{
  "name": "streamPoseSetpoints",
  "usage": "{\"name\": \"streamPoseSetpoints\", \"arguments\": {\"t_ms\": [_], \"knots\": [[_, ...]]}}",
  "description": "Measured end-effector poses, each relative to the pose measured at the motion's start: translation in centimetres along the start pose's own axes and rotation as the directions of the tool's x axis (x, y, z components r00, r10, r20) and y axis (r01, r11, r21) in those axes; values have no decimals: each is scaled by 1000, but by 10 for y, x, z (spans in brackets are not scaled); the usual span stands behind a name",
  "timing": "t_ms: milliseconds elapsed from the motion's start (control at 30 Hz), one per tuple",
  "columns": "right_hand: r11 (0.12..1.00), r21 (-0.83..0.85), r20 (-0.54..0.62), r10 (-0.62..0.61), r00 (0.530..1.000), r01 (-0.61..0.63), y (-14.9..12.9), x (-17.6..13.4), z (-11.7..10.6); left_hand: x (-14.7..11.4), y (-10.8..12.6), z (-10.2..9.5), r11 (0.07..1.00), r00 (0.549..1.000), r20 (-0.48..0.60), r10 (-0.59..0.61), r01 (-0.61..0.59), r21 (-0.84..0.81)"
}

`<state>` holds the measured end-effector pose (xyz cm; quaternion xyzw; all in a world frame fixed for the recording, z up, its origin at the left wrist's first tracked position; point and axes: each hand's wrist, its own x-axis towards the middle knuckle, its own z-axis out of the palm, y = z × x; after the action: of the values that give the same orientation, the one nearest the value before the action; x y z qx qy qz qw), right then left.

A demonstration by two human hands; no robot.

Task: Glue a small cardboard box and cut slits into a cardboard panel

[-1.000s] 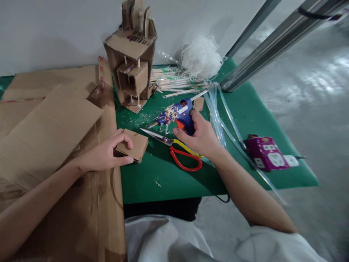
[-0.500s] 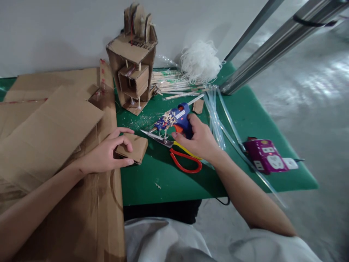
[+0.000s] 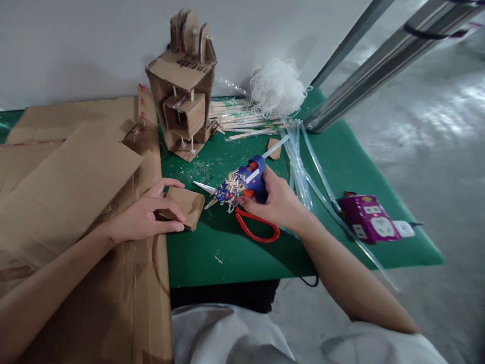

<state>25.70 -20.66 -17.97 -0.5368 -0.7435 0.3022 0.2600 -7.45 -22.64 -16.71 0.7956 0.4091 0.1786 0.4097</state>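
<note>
My right hand (image 3: pixel 278 199) grips a blue hot glue gun (image 3: pixel 242 182) by its handle, with a clear glue stick in its back end. Dried glue and wood bits coat the gun's front, and its nozzle points down-left near a small folded cardboard piece (image 3: pixel 187 202). Curled around that piece's left side is my left hand (image 3: pixel 157 210), thumb at its near edge and fingers on top. Beneath the gun lie scissors (image 3: pixel 261 237) with a red handle, partly hidden; their blade tip shows left of the gun.
A cardboard model (image 3: pixel 185 101) stands at the back. Behind the gun lie wooden sticks (image 3: pixel 242 119), white string (image 3: pixel 278 88) and clear glue sticks (image 3: pixel 301 172). A purple power socket (image 3: pixel 369 217) sits right, cardboard sheets (image 3: pixel 71 177) left. A metal post (image 3: pixel 379 71) slants at the right.
My right hand has raised and tilted the glue gun, bringing its nozzle down-left over the scissors, closer to the folded cardboard. My left hand stays at the cardboard.
</note>
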Motion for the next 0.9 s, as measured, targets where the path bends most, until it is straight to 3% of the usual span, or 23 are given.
{"name": "streamPoseSetpoints", "arguments": {"t_ms": [133, 400, 633, 900], "knots": [[999, -36, 27, 17, 999, -16, 1, -7, 1, 1, -5, -2, 999, 1000, 4, 30, -30, -14], [997, -46, 22, 65, 998, -64, 3, -17, 13, 2, 1, 1, 998, 999, -13, -33, 32, -46], [996, -57, -50, 66, 997, -69, 12, -16, 12, -1, 14, 18, 986, 983, -77, -167, 164, -44], [995, -88, -1, 57, 998, -57, 14, -17, 15, -1, 13, 15, 987, 988, -59, -144, 148, 62]]}}
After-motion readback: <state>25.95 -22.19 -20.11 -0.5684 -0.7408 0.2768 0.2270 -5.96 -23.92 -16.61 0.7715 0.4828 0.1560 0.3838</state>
